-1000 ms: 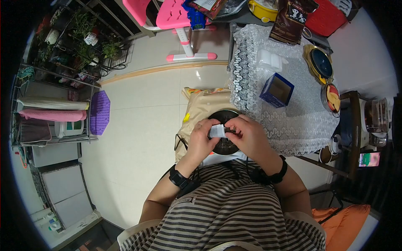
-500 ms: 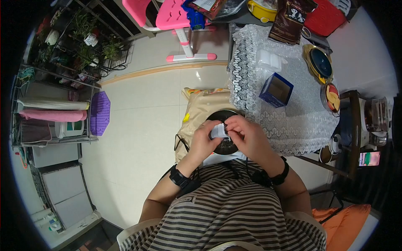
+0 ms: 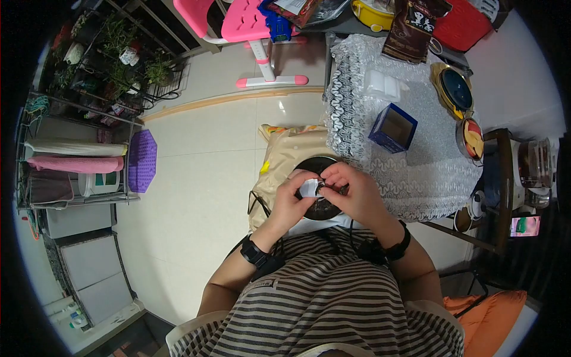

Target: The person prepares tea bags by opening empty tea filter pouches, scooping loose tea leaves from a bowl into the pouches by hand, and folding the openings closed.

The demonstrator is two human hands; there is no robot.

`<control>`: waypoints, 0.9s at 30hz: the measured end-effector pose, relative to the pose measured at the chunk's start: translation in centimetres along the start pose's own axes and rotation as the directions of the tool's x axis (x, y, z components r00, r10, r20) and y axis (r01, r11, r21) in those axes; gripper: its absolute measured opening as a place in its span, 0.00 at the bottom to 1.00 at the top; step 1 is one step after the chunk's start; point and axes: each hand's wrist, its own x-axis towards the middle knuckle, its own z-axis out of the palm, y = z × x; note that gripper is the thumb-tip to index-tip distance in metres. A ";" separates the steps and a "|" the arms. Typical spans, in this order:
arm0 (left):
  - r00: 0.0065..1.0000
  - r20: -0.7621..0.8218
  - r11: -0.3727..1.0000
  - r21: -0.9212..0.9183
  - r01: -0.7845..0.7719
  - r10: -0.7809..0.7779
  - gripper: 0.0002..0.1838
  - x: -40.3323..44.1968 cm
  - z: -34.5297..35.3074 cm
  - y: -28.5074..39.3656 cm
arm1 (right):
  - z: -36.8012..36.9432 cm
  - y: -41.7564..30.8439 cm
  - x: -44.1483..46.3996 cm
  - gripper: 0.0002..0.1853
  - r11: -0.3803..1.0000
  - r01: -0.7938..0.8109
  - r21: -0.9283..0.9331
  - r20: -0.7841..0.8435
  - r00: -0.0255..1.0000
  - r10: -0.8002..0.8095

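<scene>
Over a dark round bowl (image 3: 323,209) on my lap, my left hand (image 3: 289,199) grips a small white packet (image 3: 308,188) between thumb and fingers. My right hand (image 3: 352,193) is at the packet's right end, its thumb and fingertips pinched together. Whether the right fingertips hold the packet's edge or some dark bits is too small to tell. Dark loose material shows inside the bowl. Beneath the bowl lies a beige bag (image 3: 282,156). A blue open box (image 3: 393,128) stands on the lace-covered table (image 3: 410,178) to the right.
On the table are a clear plastic tray with white pieces (image 3: 383,85), a brown pouch (image 3: 414,30), a dark-blue lidded dish (image 3: 455,89) and a bowl of fruit slices (image 3: 472,141). A pink chair (image 3: 247,22) stands ahead. A rack with towels (image 3: 77,165) is at the left.
The white packet looks shorter and more tilted or folded in my left hand. The fingers of my right hand have shifted slightly at its right end.
</scene>
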 end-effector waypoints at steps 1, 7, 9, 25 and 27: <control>0.999 -0.009 0.998 0.038 -0.039 0.040 0.22 0.0 0.0 -0.1 | 0.0 0.1 0.0 0.15 1.000 -0.013 0.028 0.010 1.000 0.012; 0.986 0.040 0.971 0.168 -0.169 0.165 0.26 0.2 -0.2 2.5 | 0.2 1.6 0.3 0.13 0.980 -0.049 0.192 0.064 0.997 0.037; 0.980 0.079 0.970 0.148 -0.191 0.181 0.27 0.3 -0.4 2.8 | 0.1 1.5 0.3 0.13 0.979 -0.055 0.196 0.060 0.997 0.043; 0.971 0.008 0.922 0.311 -0.231 0.241 0.08 0.0 -1.1 2.0 | -0.7 1.3 0.4 0.17 0.985 -0.092 0.148 0.159 0.985 0.068; 0.977 -0.018 0.945 0.258 -0.201 0.213 0.07 -0.1 -0.9 1.8 | -0.3 1.7 0.2 0.18 0.974 -0.076 0.212 0.155 0.987 0.043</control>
